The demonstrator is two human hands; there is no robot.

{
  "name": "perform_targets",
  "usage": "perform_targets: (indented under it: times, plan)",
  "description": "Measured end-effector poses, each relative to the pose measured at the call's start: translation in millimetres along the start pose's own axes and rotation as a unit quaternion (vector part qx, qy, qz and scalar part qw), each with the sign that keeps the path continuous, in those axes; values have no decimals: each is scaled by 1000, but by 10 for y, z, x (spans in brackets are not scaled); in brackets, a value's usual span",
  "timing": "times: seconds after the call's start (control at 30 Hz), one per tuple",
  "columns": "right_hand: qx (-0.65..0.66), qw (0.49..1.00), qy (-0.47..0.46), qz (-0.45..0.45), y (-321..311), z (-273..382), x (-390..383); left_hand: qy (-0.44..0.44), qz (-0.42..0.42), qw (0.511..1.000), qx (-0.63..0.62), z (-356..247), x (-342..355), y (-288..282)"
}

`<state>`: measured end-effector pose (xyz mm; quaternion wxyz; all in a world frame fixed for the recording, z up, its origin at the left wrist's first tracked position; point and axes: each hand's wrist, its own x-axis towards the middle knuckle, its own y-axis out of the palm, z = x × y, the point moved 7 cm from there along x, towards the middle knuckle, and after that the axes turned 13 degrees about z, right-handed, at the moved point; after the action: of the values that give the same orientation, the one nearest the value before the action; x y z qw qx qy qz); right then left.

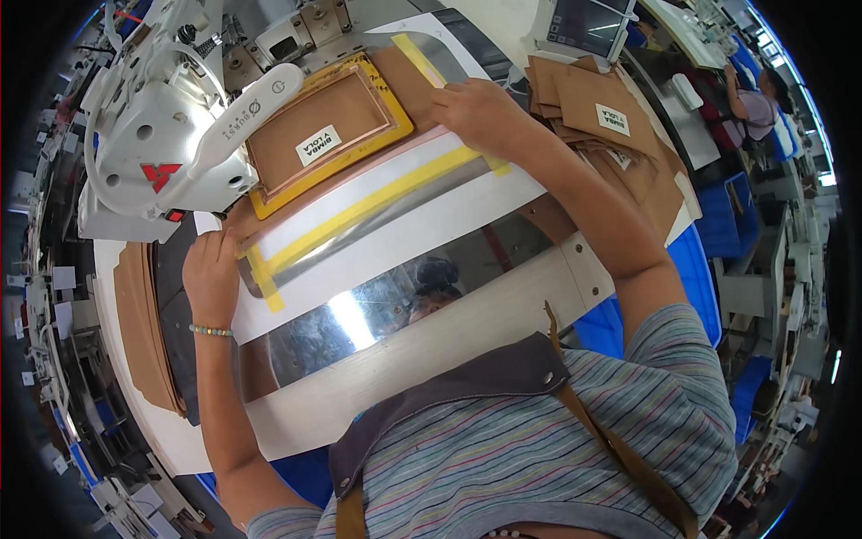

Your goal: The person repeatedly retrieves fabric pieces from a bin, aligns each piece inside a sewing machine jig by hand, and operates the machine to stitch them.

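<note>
A flat brown panel (406, 81) with a white printed label (318, 144) lies beneath the yellow clamp frame (401, 123) of a white sewing machine (148, 135). At the panel's near left corner, my left hand (212, 277) has its fingers closed at the edge, beside the yellow tape. My right hand (485, 115) pinches the panel's right edge, next to another taped strip. A clear plastic template (350, 235) edged with yellow tape (377, 209) lies on white sheeting between my hands. The undersides of both grips are hidden.
Stacked brown panels (593, 112) sit at the right, some labelled. More brown pieces (139, 323) lie on the left. A shiny metal plate (395, 314) borders the table's front. A screen (588, 25) stands at the back right; blue bins (687, 278) are below. Another person (763, 108) sits far right.
</note>
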<state>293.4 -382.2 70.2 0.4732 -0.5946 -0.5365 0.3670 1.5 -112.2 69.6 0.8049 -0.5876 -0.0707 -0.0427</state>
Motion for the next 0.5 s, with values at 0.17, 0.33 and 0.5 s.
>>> perform_targets:
  times: [0.17, 0.33, 0.5]
  plan:
    - [10, 1000, 3, -21, -194, 41, -129, 12, -27, 1000, 3, -269, -242, -322]
    - [54, 985, -28, -161, -529, 299, -230, -100, -54, 993, 30, 82, -746, -485]
    - [109, 948, -66, -293, -1043, 979, -546, -108, -11, 992, 62, 102, -1462, -889]
